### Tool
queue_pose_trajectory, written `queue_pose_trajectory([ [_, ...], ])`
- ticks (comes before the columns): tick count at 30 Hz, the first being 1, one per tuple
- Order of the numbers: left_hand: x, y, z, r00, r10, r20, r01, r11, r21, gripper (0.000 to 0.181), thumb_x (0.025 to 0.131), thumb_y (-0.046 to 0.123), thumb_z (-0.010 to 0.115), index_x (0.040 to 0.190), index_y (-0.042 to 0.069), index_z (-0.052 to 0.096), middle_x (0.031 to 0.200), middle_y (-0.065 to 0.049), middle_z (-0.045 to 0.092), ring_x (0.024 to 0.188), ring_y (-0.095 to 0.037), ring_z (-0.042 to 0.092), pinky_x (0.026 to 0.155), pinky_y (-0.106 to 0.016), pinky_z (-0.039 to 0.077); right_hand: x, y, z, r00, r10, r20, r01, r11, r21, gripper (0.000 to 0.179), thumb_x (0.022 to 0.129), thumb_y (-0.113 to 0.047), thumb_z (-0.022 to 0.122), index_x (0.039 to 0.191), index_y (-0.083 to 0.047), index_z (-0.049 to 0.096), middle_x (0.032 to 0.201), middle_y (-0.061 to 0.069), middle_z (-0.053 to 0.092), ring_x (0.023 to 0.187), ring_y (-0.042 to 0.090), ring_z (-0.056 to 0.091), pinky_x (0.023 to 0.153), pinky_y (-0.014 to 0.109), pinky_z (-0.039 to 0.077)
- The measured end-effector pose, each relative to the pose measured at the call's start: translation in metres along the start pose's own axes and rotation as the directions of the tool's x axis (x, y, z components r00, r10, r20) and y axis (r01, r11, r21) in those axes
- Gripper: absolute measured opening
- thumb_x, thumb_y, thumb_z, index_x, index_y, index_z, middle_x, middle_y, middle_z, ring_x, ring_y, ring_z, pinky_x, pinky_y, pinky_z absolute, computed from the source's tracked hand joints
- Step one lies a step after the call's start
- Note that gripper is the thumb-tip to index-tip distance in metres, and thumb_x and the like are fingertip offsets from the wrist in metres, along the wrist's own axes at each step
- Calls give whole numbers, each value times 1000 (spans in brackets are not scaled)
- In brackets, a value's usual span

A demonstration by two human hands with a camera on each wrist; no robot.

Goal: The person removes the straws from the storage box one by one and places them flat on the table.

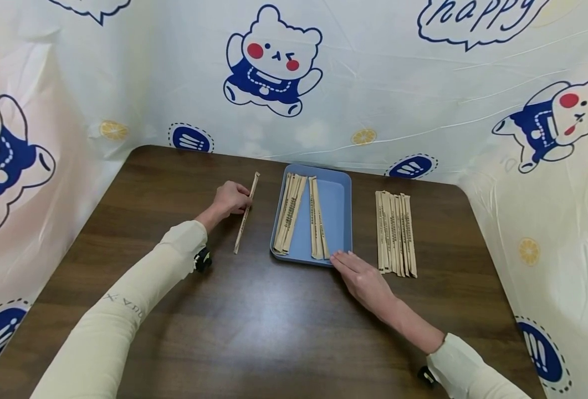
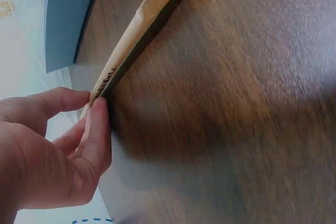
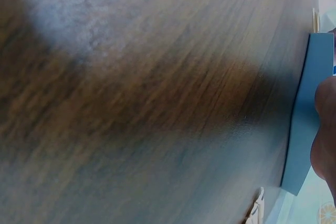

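Note:
My left hand (image 1: 232, 198) pinches a slim paper-wrapped stick (image 1: 244, 224) between thumb and fingers, left of the tray. In the left wrist view the stick (image 2: 123, 48) lies slantwise along the tabletop, with dark print near the fingertips. A blue rectangular tray (image 1: 341, 213) holds a fuller bundle of wrapped sticks (image 1: 290, 213) at its left side and a thinner bundle (image 1: 317, 219) in its middle. With fingers extended, my right hand (image 1: 366, 280) touches the tray's near right corner. In the right wrist view, that hand (image 3: 326, 129) overlaps the tray's blue outer wall (image 3: 304, 124).
Right of the tray, a row of several wrapped sticks (image 1: 395, 235) lies side by side on the brown wooden table (image 1: 254, 327). A pale printed cloth (image 1: 353, 72) hangs behind the table and along both sides.

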State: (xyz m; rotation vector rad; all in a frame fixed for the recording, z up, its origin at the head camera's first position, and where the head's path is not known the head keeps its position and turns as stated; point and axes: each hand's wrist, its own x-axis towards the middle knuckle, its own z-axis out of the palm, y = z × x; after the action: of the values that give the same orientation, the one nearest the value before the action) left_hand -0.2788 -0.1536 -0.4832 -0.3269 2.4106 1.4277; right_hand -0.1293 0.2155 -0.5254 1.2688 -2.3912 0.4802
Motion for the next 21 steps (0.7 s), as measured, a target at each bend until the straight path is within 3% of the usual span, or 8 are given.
queue_pose_trajectory([
  [5,-3,3,-3,1000,2,3,-2,999,50,32,91,3,64,122,-7,64,116,-24,61,86,-24,65,73,-31,61,1,1,0,1000,-9,-20,9,1000,-3,39,109,-13,36,125,8,65,124,23,65,117,33,62,103,44,48],
  [12,-3,9,-1,1000,16,-23,-14,996,89,29,91,5,64,118,-5,64,116,-22,61,77,-19,65,71,-30,61,1,0,0,1000,-2,-14,2,1000,-5,41,110,-14,34,126,8,65,125,22,65,118,32,62,103,44,47],
  [21,-9,34,12,996,82,36,-81,996,-49,34,95,5,60,126,-8,60,135,-23,54,107,-35,65,89,-41,57,-1,2,2,1000,-10,-28,10,1000,-2,38,109,-11,37,125,9,65,124,22,65,117,32,62,102,44,49],
])
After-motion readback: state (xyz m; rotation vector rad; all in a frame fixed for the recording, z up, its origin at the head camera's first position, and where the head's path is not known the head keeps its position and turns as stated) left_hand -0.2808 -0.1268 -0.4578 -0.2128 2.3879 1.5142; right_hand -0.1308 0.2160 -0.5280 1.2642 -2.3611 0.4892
